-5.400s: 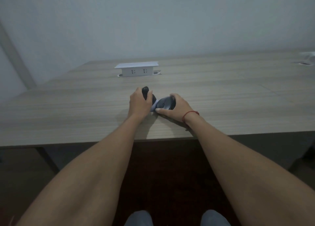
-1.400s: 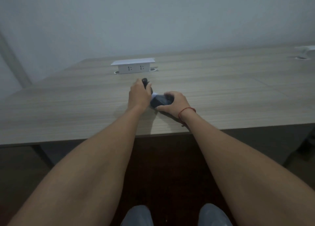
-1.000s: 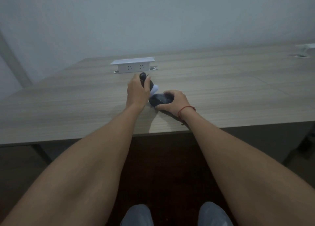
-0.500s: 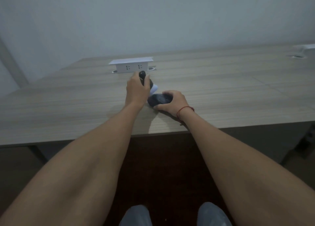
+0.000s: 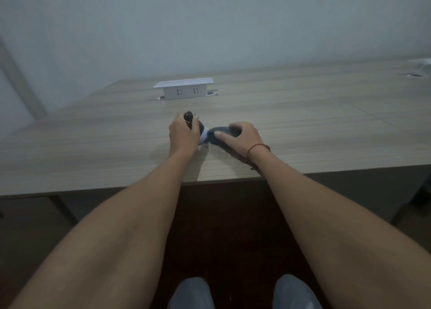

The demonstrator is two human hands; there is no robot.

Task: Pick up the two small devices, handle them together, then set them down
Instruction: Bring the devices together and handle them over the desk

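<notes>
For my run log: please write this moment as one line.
left hand: grips dark device | right hand: grips second device | table

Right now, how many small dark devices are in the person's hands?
2: one dark device stands upright in the left hand, the other dark device lies under the right hand. They meet between the hands.

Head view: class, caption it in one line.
Left hand and right hand each grip a dark device over the table.

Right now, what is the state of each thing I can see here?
Left hand: closed around the upright dark device.
Right hand: closed over the flat dark device.
Socket box: raised from the table, nothing plugged in.
</notes>
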